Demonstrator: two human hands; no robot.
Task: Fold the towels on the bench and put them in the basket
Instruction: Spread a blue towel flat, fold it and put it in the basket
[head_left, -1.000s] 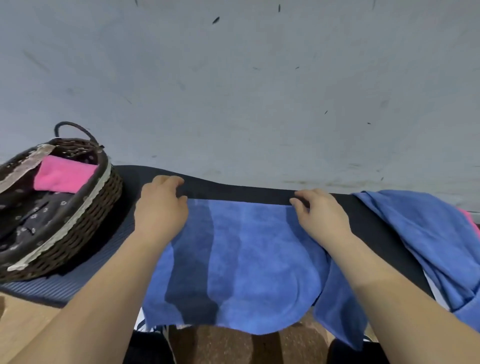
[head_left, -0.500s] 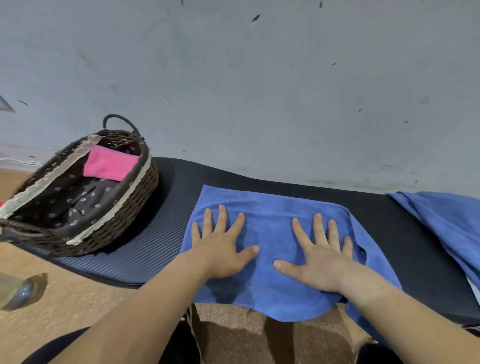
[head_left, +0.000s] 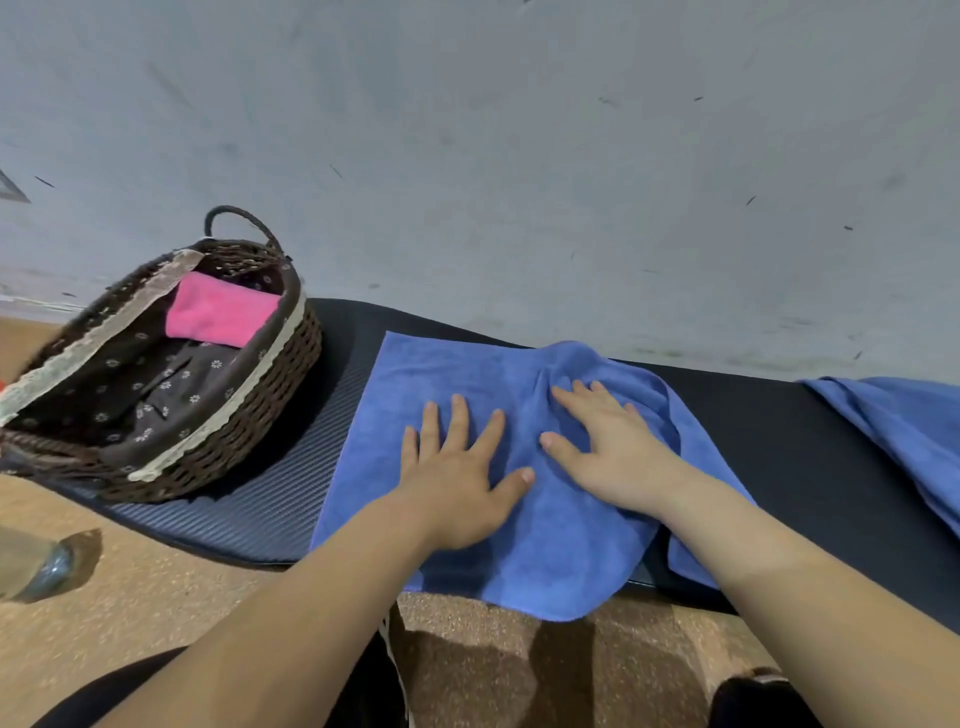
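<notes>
A blue towel lies folded over on the black bench mat, its near edge hanging over the front. My left hand rests flat on it with fingers spread. My right hand lies flat just right of it, fingertips pushed into a raised fold at the towel's right side. A brown wicker basket with a flowered lining stands at the left end of the bench, a folded pink towel inside it. A second blue towel lies loose at the far right.
A grey wall rises directly behind the bench. Speckled brown floor lies in front, with a clear bottle at the left edge. My dark-clothed knees show at the bottom.
My hands went from pinching the towel's far edge to lying flat on it. Since half a second ago both slid closer together, and the towel's right side has bunched up under my right fingers.
</notes>
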